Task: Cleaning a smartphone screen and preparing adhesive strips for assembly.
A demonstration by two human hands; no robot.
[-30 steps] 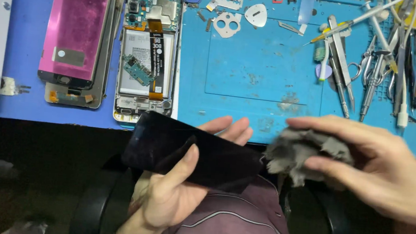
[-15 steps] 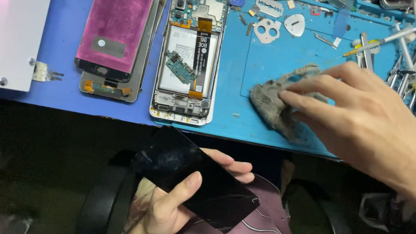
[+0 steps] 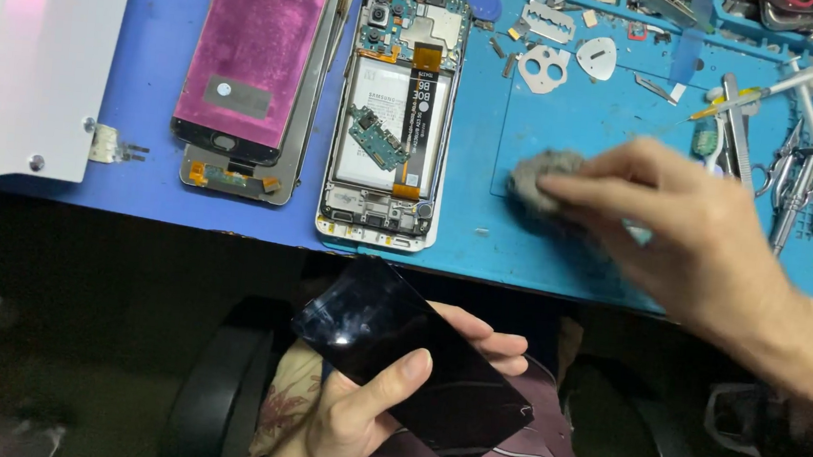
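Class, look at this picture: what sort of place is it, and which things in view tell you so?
Most likely a phone repair bench. An opened phone lies on a blue mat with its battery and boards bare, a detached screen lies beside it, and tweezers and other small tools crowd the right side.

Two hands, one cloth

left hand: grip closed, palm up, low | right hand: fingers pressing down, arm extended

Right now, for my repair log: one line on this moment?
left hand: holds black panel | right hand: on grey cloth | mat
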